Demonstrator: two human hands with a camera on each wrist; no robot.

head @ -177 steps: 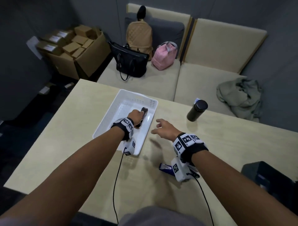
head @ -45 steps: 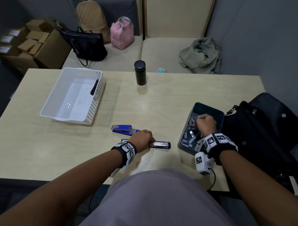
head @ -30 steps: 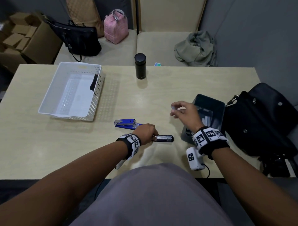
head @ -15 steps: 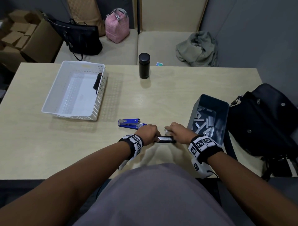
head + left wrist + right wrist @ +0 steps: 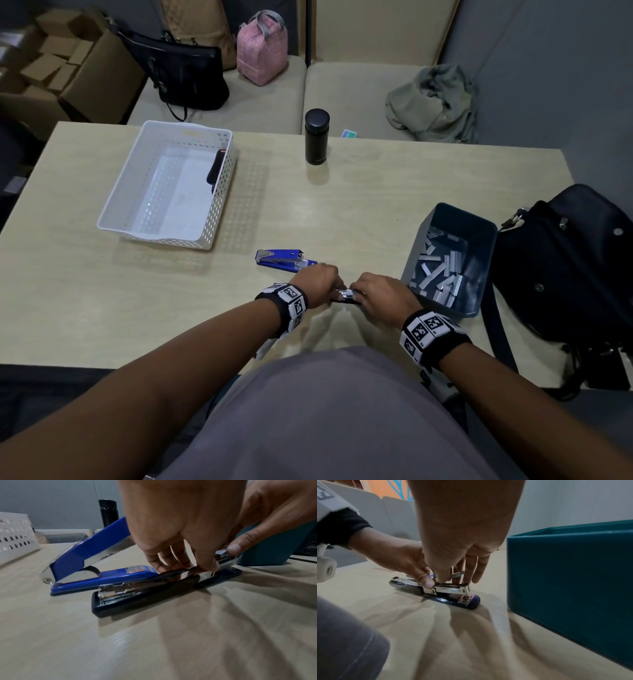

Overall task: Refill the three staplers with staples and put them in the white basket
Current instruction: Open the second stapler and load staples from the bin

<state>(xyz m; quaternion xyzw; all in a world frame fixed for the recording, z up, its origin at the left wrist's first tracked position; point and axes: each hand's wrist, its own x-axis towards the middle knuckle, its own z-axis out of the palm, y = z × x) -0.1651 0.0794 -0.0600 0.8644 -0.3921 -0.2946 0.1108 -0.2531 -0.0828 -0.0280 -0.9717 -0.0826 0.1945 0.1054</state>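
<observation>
We are looking down at a pale wooden surface where both hands are meeting over a black stapler lying opened flat near its front edge. The left hand is holding the stapler down, its grip curled round the metal magazine with thumb and fingertips pressing on the rail. The right hand is pinching a strip of staples between its fingertips, holding it just above the open channel; its grip is closed on that strip. A blue stapler is lying just behind the black one, its top arm swung up in the left wrist view. A teal box holding loose strips of staples is standing just to the right of the hands. The white basket is sitting well apart on the left of the surface, with another dark stapler leaning against its right inner wall. A black flask is standing toward the far edge, and a black bag is resting at the right end of the surface.
</observation>
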